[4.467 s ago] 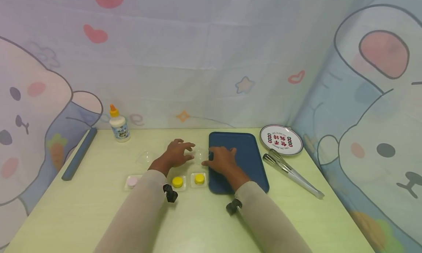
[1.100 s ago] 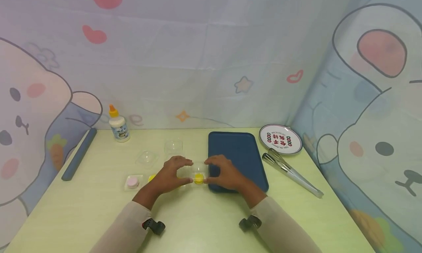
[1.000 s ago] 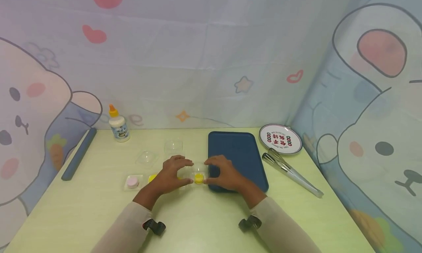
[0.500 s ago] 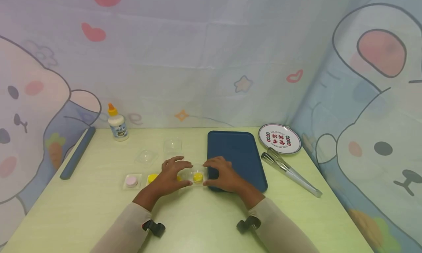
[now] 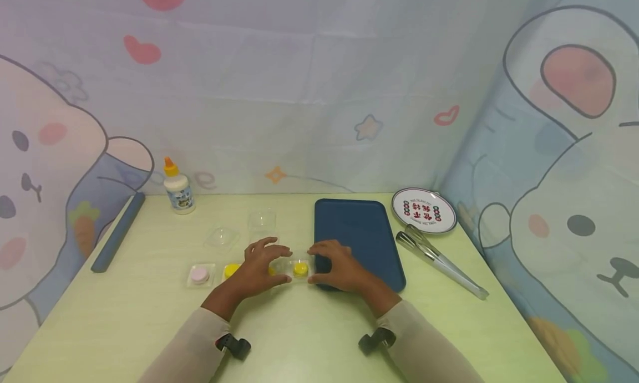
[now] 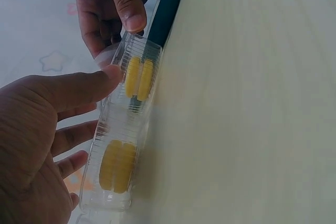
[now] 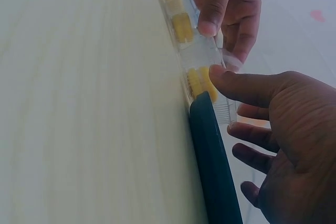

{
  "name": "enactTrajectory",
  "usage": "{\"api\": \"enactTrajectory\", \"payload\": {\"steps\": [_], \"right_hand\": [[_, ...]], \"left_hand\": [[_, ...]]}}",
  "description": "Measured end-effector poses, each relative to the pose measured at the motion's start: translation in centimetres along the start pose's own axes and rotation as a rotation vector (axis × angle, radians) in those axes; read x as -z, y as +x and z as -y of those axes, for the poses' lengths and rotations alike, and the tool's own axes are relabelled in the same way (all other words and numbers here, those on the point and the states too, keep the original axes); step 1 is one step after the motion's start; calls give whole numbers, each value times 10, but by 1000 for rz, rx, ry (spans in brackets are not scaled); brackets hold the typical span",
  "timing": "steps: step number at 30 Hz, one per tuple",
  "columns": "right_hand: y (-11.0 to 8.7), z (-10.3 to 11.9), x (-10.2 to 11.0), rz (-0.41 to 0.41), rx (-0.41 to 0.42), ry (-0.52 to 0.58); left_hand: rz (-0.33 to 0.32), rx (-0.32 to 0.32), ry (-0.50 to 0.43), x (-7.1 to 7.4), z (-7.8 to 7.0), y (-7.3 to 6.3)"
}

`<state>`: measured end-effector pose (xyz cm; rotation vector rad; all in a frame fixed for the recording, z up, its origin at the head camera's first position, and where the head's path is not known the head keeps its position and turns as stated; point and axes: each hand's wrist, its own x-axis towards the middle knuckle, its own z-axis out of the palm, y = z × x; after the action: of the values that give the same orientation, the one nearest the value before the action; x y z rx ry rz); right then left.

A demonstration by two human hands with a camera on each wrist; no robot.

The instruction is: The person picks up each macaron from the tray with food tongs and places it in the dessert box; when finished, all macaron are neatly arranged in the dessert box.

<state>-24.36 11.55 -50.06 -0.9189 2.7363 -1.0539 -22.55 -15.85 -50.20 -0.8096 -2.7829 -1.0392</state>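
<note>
My left hand (image 5: 260, 265) and right hand (image 5: 337, 264) face each other across a small clear plastic box (image 6: 149, 51) with a yellow macaron (image 5: 300, 269) inside. Between them they pinch a clear domed lid (image 7: 231, 61) over this box, thumbs at its near edge and index fingers toward the far side. In the left wrist view the left thumb and right thumb lie along the box's edge. A second boxed yellow macaron (image 6: 117, 166) sits close beside it, partly hidden behind my left hand in the head view. Further left are another yellow macaron (image 5: 231, 270) and a pink macaron (image 5: 199, 274), each in a clear box.
Two clear lids (image 5: 222, 236) lie behind the boxes. A dark blue tray (image 5: 356, 239) adjoins the right-hand box. Metal tongs (image 5: 444, 265) and a patterned plate (image 5: 424, 210) are at right. A glue bottle (image 5: 179, 192) and a dark blue bar (image 5: 118, 233) stand at left.
From behind the boxes, both hands have brought a clear domed lid nearer, over the right-hand yellow macaron's box. Over the last second the lid has tipped down while the hands barely moved.
</note>
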Motion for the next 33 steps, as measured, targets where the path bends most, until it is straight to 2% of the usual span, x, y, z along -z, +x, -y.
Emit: {"api": "enactTrajectory", "payload": {"steps": [7,12,19,22,30,33], "right_hand": [[1,-2,-2,-7,-21,0],[1,0,-2,-27,-37,22],[1,2,-5,-47,-69,43],[1,2,-5,-51,-76,40],[2,3,-3,-34,-100,33],[4,5,-1,-19,-116,33]], "left_hand": [[-27,-6,51,-2,-3,1],[-34,21,68,-3,-5,2],[-10,84,63,-8,-4,2],[-8,91,71,-8,-4,2],[5,91,51,6,-4,0],[-10,121,40,16,0,0]]}}
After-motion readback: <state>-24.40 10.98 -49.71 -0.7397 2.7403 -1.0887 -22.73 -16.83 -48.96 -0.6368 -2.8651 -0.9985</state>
